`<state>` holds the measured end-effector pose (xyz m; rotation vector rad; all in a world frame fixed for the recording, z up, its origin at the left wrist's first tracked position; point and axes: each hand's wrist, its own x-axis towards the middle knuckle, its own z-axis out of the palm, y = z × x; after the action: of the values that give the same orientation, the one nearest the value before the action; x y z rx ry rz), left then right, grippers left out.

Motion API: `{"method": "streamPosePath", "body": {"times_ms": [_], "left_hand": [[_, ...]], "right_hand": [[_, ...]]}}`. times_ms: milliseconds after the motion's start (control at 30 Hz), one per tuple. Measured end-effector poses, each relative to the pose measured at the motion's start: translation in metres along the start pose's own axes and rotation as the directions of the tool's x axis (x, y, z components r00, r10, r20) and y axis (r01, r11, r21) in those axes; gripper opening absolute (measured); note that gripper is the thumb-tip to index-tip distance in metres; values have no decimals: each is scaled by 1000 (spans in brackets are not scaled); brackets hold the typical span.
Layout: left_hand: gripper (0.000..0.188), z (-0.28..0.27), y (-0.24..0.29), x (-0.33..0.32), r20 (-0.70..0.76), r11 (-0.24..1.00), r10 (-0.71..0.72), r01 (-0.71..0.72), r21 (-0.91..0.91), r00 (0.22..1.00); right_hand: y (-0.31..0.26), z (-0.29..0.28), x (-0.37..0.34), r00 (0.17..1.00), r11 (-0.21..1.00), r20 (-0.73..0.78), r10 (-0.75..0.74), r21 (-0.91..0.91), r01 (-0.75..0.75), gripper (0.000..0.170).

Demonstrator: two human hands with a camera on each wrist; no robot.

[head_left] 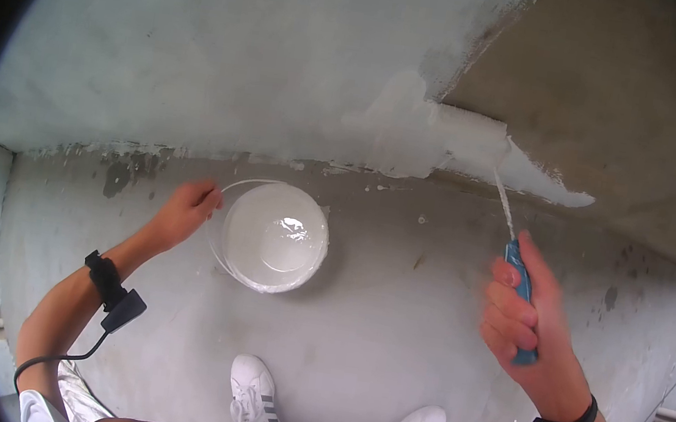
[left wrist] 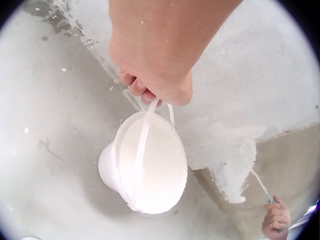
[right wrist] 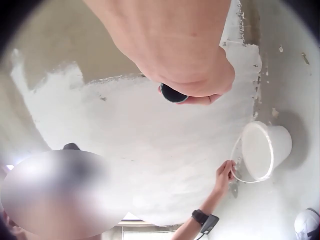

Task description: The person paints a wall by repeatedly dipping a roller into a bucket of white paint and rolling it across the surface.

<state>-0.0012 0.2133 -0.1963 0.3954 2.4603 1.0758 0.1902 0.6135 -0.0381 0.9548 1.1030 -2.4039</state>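
Observation:
In the head view my left hand (head_left: 187,215) grips the thin white handle (head_left: 232,184) of a white bucket (head_left: 113,211). The bucket (left wrist: 108,167) holds glossy white paint (head_left: 287,243) and appears slightly tilted in the left wrist view. My right hand (head_left: 523,312) is wrapped round the blue grip (head_left: 524,274) of a paint roller. Its paint-coated rod (head_left: 506,203) reaches up to the roller head (head_left: 473,125), which lies against the wall at the border of wet white paint. The right wrist view shows the dark butt end of the grip (right wrist: 174,94) below my hand.
White paint covers the wall's left part (head_left: 231,52); bare brownish wall (head_left: 618,94) lies to the right. Grey floor (head_left: 375,318) with paint specks meets the wall. My white shoes (head_left: 254,392) stand behind the bucket. A cable (head_left: 58,358) runs along my left forearm.

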Motion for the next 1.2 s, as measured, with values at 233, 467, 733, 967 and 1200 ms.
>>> {"method": "streamPosePath", "body": {"times_ms": [233,467,733,967,1200], "left_hand": [[28,1,-4,2,-38,996,-33,30,-82,999],[26,2,8,3,-37,996,-64,61,-72,997],[27,0,14,-1,-26,996,-83,83,-13,996],[29,1,13,-2,-35,998,-59,60,15,998],[27,2,9,2,-37,1000,-13,12,-16,999]], "right_hand": [[-1,-1,-6,1000,999,-6,29,42,-29,43],[29,-50,88,989,984,-68,130,128,-121,41],[66,-93,160,984,973,-70,165,178,-150,42],[31,-70,87,998,995,2,68,71,-68,42],[-8,-32,4,1000,994,-23,-1,111,4,42]]}}
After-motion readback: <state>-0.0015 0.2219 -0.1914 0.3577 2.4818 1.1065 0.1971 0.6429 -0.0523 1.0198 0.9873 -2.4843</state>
